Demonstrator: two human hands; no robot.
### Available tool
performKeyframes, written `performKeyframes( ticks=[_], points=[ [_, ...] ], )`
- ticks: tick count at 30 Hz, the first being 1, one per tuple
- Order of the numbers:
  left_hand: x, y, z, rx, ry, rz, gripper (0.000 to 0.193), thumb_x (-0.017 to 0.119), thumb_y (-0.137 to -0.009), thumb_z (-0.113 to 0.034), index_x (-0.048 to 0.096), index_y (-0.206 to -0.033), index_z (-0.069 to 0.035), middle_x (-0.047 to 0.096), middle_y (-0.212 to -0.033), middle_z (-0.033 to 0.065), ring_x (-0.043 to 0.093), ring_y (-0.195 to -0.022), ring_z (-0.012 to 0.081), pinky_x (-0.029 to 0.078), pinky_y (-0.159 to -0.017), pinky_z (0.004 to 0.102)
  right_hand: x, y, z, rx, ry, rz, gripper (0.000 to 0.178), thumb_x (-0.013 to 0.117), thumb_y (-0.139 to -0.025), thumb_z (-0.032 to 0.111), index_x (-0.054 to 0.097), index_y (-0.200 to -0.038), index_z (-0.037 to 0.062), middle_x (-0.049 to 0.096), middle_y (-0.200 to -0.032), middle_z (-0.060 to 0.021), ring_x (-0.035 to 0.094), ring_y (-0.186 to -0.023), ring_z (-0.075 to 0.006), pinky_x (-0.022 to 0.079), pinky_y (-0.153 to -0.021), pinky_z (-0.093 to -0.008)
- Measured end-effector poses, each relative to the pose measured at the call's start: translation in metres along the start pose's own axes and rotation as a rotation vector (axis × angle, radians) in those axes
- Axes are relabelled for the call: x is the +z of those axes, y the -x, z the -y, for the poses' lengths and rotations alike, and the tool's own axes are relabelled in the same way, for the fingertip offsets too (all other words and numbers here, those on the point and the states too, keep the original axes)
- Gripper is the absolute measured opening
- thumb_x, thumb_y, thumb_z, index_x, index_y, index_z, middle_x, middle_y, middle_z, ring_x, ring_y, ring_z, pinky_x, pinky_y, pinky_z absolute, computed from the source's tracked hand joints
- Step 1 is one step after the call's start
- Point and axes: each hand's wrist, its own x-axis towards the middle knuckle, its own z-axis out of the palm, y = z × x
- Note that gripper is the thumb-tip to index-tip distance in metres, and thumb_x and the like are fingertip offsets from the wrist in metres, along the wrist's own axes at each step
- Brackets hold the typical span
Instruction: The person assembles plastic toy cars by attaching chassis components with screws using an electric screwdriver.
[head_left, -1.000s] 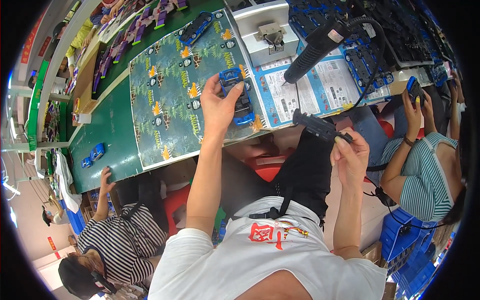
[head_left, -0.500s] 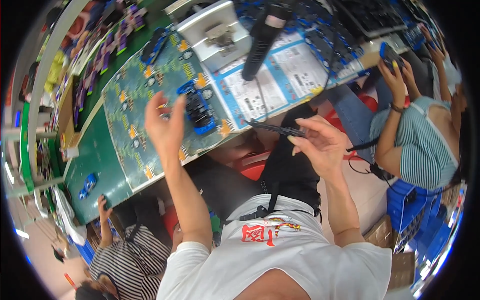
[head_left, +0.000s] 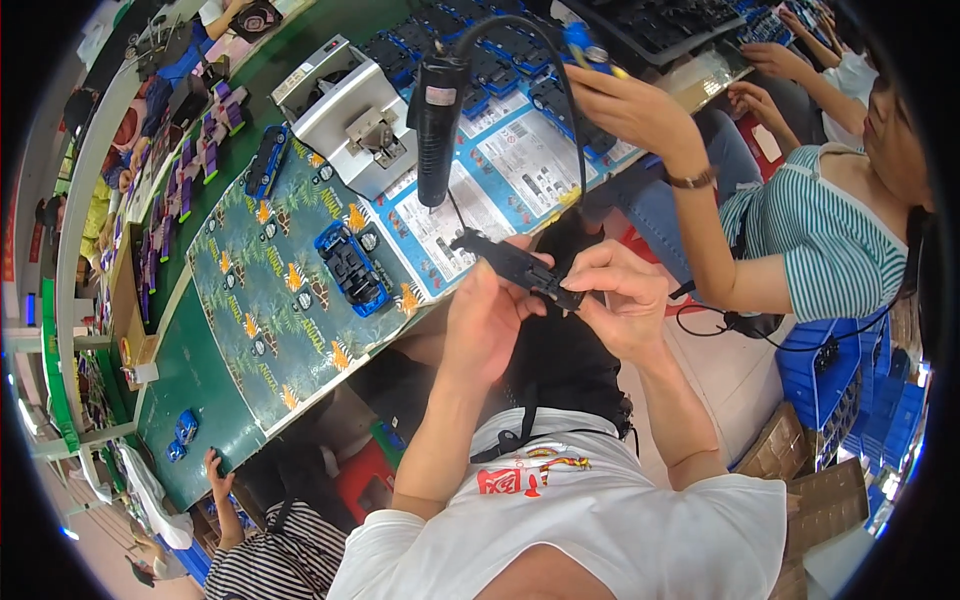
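Note:
A long, flat black plastic car chassis (head_left: 508,264) is held above the table's front edge. My left hand (head_left: 483,322) is closed on its left part, thumb at the front and fingers behind. With pinched fingers, my right hand (head_left: 622,300) grips the chassis's near right end. Whatever small piece may lie under those fingertips is too small to make out. Left of my hands, a blue toy car body (head_left: 352,270) lies on the patterned sheet, its black inside facing up. A black power screwdriver (head_left: 438,130) hangs upright beyond the chassis.
A grey metal fixture (head_left: 358,128) stands behind the car body, with another blue toy car (head_left: 266,163) to its left. Several blue-and-black car parts (head_left: 490,70) cover the back. From the right, a co-worker's hand (head_left: 640,112) reaches over the table. Blue crates (head_left: 815,375) stand at lower right.
My left hand has moved right from beside the blue car body and taken hold of the chassis, which my right hand held alone. The co-worker's arm has reached in over the table.

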Motion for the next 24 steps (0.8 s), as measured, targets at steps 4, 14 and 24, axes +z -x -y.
performKeyframes(
  ticks=[4, 14, 24],
  points=[
    [0.009, -0.005, -0.01, 0.043, -0.058, 0.059, 0.037, 0.062, -0.094, -0.017, 0.052, -0.125, 0.002, 0.063, -0.118, 0.0206, 0.066, -0.087, 0.0204, 0.058, -0.071, 0.0321, -0.014, -0.001, 0.001, -0.125, 0.214, 0.096, 0.026, 0.07, -0.073, -0.011, 0.07, -0.097, -0.0016, 0.063, -0.104, -0.0142, 0.063, -0.089, -0.0191, 0.053, -0.077, -0.0277],
    [0.024, -0.001, -0.002, 0.186, -0.257, -0.174, 0.036, 0.068, -0.085, 0.002, 0.056, -0.119, 0.001, 0.064, -0.1, 0.0093, 0.065, -0.082, 0.0159, 0.056, -0.069, 0.0302, 0.001, 0.012, -0.001, 0.029, 0.172, -0.022, 0.046, 0.081, -0.071, 0.0, 0.066, -0.114, -0.001, 0.058, -0.123, -0.0187, 0.06, -0.111, -0.0246, 0.053, -0.088, -0.0337],
    [0.016, 0.011, 0.002, 0.184, -0.222, -0.179, 0.036, 0.07, -0.085, 0.004, 0.057, -0.118, 0.0, 0.062, -0.109, 0.0078, 0.061, -0.097, 0.0138, 0.052, -0.083, 0.0277, 0.011, 0.01, -0.001, -0.134, 0.364, -0.013, 0.039, 0.08, -0.074, 0.004, 0.066, -0.11, -0.0021, 0.065, -0.109, -0.0194, 0.066, -0.097, -0.0263, 0.053, -0.084, -0.0331]
  ],
)
